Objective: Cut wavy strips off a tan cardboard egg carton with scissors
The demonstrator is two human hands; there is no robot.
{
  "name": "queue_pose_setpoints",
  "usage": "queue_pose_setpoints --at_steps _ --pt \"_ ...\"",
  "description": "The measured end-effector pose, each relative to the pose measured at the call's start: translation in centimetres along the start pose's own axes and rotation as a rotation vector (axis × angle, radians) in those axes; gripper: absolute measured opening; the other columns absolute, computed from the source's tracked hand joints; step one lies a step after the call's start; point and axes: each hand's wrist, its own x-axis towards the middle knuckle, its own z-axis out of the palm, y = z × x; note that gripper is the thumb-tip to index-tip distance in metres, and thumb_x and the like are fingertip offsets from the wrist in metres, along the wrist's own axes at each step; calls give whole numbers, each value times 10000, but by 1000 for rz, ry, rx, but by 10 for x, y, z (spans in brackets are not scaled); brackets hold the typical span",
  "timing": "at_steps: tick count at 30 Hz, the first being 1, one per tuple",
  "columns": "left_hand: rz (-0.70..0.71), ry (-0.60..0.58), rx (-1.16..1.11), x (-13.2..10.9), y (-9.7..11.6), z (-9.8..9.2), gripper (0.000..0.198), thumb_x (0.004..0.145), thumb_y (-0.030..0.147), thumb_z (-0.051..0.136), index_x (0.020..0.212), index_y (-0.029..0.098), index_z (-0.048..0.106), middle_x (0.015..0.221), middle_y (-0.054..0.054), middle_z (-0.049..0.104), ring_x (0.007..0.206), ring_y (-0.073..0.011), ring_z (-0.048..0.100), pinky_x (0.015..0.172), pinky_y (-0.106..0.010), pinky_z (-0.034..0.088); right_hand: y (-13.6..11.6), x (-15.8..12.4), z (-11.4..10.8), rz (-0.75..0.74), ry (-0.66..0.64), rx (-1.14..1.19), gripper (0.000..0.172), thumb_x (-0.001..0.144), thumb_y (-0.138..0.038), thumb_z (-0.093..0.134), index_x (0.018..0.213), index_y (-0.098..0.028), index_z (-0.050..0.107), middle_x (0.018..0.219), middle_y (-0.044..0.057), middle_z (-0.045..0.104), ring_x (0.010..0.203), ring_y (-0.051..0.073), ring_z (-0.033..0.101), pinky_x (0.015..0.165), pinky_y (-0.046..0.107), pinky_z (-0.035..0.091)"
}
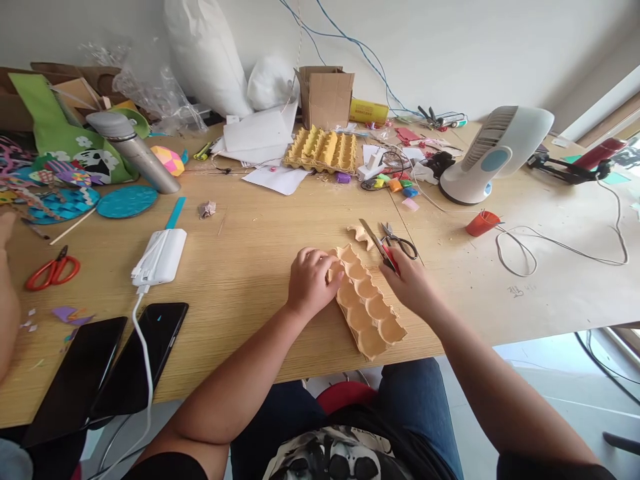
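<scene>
A tan strip of egg carton [367, 307] lies on the wooden table [250, 267] in front of me. My left hand [311, 280] is closed on its far left end, pressing it down. My right hand [409, 283] grips red-handled scissors [381, 248], blades pointing away over the carton's far end. A small cut-off carton piece [361, 235] lies just beyond, beside a second pair of small black-handled scissors [400, 241].
A white power bank [161, 256] and two dark phones [107, 370] lie at left, with red scissors [53, 270] and another person's arm [7, 293]. Farther back are a yellow egg tray [321, 150], cardboard box [325, 97], steel bottle [135, 153], white fan [493, 153], and orange cup [482, 223].
</scene>
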Motion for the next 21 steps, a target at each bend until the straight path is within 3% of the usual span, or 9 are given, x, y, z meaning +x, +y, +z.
queue_pose_setpoints --at_steps 4,6,8,12,21 --pt "93 -140 -73 -3 7 -2 197 870 392 659 972 228 697 969 -64 721 1089 -281 557 952 -420 466 -10 -53 1 6 -86 8 446 1010 -413 414 1413 -225 454 902 64 759 766 247 696 630 283 409" --pt "101 -206 -73 -5 7 0 170 811 354 714 931 237 684 889 -44 721 1036 -274 576 934 -422 465 -14 -70 4 0 -121 11 425 1018 -369 394 1412 -218 446 908 62 772 790 248 718 634 286 429" --pt "87 -238 -47 -5 6 2 158 768 311 745 892 242 676 847 -32 718 1004 -269 590 928 -432 458 -16 -81 8 -50 -140 27 403 1011 -295 391 1400 -212 455 1039 76 776 872 238 732 684 291 466" --pt "68 -253 -34 -5 2 5 89 767 266 744 817 237 676 829 -21 728 987 -251 610 940 -441 445 -21 -88 17 -110 -117 -66 492 995 -208 395 1486 -201 415 1179 98 744 952 237 735 748 306 501" --pt "88 -197 -51 -6 4 7 140 811 270 728 684 234 679 766 -17 735 992 -248 624 879 -409 464 -29 -91 21 -138 -161 -301 574 974 -161 419 1546 -214 399 1039 89 766 788 212 738 634 289 492"
